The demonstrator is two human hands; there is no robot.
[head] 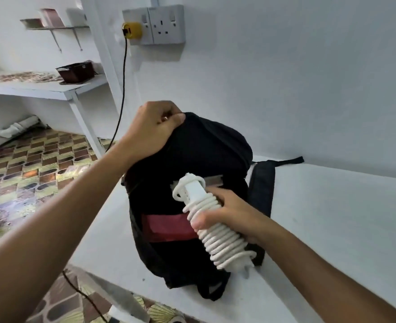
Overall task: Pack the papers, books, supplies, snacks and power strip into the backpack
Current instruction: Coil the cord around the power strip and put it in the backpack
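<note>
Two bare hands at a black backpack point(192, 145) standing on a white counter point(332, 217), close to the far wall. Left hand point(150, 129) up at the top far edge of the bag, fingers curled and pinching the fabric, holding the flap up and the main opening wide. Right hand point(229, 210) wrapped around a white power strip point(213, 220) with its white cord coiled tightly along its length, thumb across the coils on the near side. Far end of the strip tilted into the mouth of the bag, near end sticking out over the bag's near right edge. Something red point(169, 227) visible inside the opening, left of the strip, and a pale edge just beyond the strip's tip; too dark to tell more. Shoulder strap point(262, 187) trailing on the counter to the right. Double wall socket point(159, 24) far above, yellow plug point(132, 31) in it, black cable hanging down left of the bag. Patterned floor point(29, 171) to the left.
</note>
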